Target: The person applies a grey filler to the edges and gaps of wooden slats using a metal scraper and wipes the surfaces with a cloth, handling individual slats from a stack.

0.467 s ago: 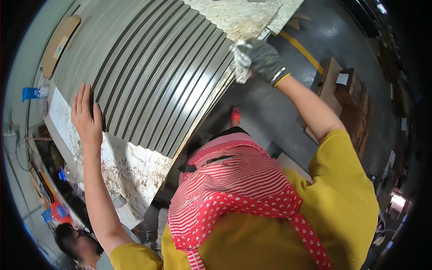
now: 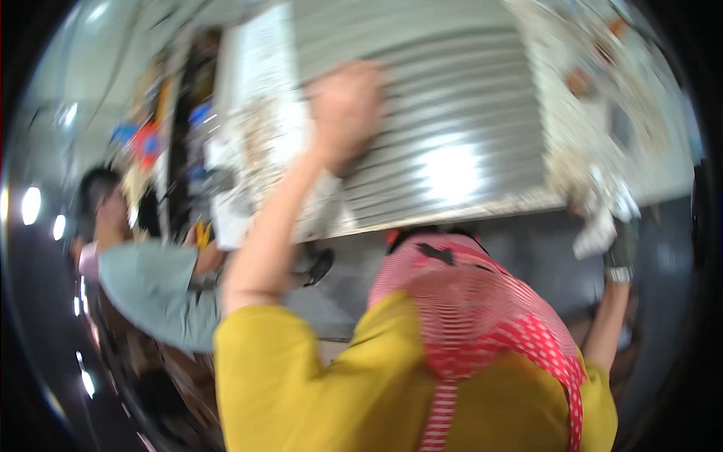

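Grey wood-grain boards (image 2: 452, 98) lie overlapped in a stepped row on the worktable, with a bright light reflected on them. Over their left end is my bare left hand (image 2: 348, 105). It is smeared by motion and its fingers look drawn in, but I cannot make out whether it grips a board. Off to the right, past the table's near edge, my right hand (image 2: 623, 241) wears a dark grey glove. It is closed on a crumpled white cloth (image 2: 599, 232), which hangs at the table's corner.
A pale, stained board (image 2: 260, 135) covers the table left of the stack. Blurred small items lie on the stained surface (image 2: 576, 113) at the right. Another person in a grey-green top (image 2: 154, 286) is close by on the left, beside red and blue objects (image 2: 143, 143).
My view has swung, so the boards now run across in front of me. The left hand, flat with fingers extended before, looks drawn in. The gloved right hand with the cloth has come nearer my body.
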A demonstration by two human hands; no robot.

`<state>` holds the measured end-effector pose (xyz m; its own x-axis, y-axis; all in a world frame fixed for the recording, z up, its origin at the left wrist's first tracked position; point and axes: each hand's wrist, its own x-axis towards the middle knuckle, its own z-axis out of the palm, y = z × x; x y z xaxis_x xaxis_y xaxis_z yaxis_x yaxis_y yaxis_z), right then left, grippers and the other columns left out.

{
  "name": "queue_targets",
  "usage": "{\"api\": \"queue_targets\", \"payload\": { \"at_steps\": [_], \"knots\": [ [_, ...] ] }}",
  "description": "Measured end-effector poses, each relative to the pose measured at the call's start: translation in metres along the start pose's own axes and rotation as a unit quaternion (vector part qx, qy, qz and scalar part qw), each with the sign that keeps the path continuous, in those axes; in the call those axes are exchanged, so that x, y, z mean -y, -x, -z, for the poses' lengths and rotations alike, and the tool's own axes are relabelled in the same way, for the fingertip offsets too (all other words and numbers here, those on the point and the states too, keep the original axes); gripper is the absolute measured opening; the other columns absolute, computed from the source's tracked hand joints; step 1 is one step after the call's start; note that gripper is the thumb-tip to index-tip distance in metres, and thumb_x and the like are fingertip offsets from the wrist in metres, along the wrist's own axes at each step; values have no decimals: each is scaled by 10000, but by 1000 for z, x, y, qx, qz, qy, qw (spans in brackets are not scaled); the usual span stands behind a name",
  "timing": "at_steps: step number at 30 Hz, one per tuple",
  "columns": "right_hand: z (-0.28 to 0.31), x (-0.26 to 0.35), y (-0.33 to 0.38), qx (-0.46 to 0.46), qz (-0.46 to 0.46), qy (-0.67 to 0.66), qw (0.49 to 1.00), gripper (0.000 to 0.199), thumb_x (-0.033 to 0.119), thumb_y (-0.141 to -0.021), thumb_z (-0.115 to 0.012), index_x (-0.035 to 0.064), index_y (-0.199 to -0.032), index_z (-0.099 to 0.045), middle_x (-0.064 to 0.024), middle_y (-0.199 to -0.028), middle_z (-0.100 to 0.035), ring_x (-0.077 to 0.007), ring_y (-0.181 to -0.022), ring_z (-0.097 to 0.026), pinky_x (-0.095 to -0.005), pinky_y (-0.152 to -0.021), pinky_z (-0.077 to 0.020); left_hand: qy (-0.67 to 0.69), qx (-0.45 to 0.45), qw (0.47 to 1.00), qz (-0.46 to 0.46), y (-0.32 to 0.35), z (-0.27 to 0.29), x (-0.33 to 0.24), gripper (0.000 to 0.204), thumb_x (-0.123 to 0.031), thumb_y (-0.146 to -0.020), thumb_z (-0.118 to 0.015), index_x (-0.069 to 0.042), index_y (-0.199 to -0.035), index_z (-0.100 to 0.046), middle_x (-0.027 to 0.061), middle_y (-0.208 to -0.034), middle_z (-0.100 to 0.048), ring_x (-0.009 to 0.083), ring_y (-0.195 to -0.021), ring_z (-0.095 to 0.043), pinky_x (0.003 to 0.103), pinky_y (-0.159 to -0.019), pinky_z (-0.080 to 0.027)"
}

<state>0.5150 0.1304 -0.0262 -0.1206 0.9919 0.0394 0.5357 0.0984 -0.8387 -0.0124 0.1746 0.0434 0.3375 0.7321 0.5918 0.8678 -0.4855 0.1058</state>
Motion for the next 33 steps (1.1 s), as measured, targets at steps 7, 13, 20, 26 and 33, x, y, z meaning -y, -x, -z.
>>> {"api": "queue_targets", "payload": {
  "at_steps": [7,13,20,26,33],
  "knots": [
    [-52,24,-22,26,188,156,969,479,199,-904,-552,0,-1331,-468,-162,-1308,-532,-268,-1201,-513,-363,-1011,-389,528,143,816,185,29,-71,-195,610,-324,-810,-661,22,-1261,-440,268,-1214,-536,393,-1140,-524,439,-965,-403],
    [-93,78,-54,73,243,86,963,506,182,-911,-538,-2,-1366,-414,-157,-1358,-481,-260,-1248,-465,-363,-1043,-352,518,124,804,264,41,-31,-162,399,-229,-859,-588,-6,-1184,-530,200,-1017,-646,319,-961,-626,362,-844,-475],
    [-108,106,-61,106,239,-17,965,543,162,-919,-522,-3,-1407,-352,-152,-1416,-421,-251,-1301,-408,-363,-1079,-310,571,97,760,295,51,2,-149,342,-262,-966,-502,-4,-1177,-581,118,-1019,-671,132,-936,-597,301,-837,-472],
    [-91,94,-63,284,52,-496,819,494,200,-993,-420,32,-1444,-307,-119,-1434,-413,-239,-1279,-435,-373,-1087,-322,650,25,712,264,45,24,-126,317,-261,-973,-511,-6,-1136,-607,29,-934,-664,87,-881,-564,257,-791,-454],
    [-55,96,-26,-103,-4,-269,957,463,182,-929,-530,75,-1371,-437,-59,-1363,-474,-148,-1183,-486,-308,-968,-399,781,81,591,183,20,62,-121,227,-192,-959,-525,-22,-1063,-634,-41,-858,-626,16,-756,-508,206,-669,-436]
  ]
}}
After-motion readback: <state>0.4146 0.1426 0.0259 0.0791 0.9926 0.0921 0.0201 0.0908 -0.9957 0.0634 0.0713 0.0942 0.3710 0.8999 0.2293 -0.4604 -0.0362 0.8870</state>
